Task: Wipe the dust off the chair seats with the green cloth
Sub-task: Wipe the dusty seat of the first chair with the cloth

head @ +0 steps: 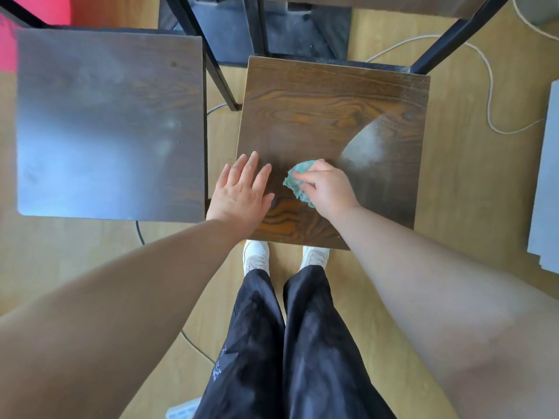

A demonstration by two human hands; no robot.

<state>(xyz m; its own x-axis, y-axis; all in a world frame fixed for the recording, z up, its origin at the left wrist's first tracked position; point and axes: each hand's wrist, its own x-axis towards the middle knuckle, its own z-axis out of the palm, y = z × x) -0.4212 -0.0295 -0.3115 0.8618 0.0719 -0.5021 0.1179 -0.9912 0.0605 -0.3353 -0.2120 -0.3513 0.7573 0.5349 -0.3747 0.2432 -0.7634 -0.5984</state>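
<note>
Right hand [328,184] grips the bunched green cloth [298,181] on the chair seat [332,98]; left hand [242,192] lies flat beside it, steadying. Best sweep right, through the dust patch [367,145].

Pale wood-plank floor [472,182] runs under everything, evenly lit; a dusty black base [302,28] sits on it; slanted black legs [219,71] stand left and right of the base; a white cord [490,95] loops over the floor right of the base; a grey panel [547,176] lies further right; something red [45,7] shows far left of the base; a black cable [139,234] curves nearer the camera, left of the base.
</note>
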